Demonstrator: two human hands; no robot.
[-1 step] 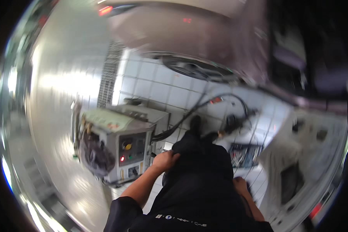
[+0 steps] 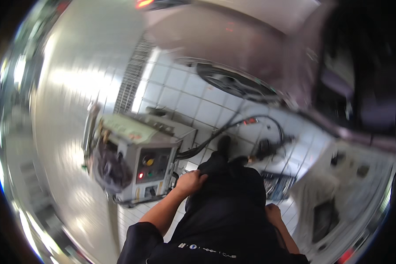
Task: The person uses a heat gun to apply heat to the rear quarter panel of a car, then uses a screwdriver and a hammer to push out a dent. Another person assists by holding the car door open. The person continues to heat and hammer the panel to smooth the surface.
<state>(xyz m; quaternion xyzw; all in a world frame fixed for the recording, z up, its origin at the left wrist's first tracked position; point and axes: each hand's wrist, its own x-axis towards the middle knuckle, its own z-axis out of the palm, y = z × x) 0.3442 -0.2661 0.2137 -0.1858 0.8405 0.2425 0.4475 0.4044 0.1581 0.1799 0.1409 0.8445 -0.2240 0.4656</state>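
Note:
My left hand is curled against the thigh of my dark trousers, and its palm is hidden. My right hand hangs by my right hip with fingers bent inward; whether it holds anything does not show. Left of my left hand stands a grey wheeled machine with a dark control panel, a yellow knob and a lit red lamp. Thick black cables run from its side across the floor in front of my shoes.
Ahead is a mauve car with a dark wheel. A detached car door panel is at my right. A tray of tools lies near my right foot. A floor grate crosses the white tiles.
The view has shifted slightly, so the car and machine appear a little farther right and the door panel lower. Both hands keep almost the same pose.

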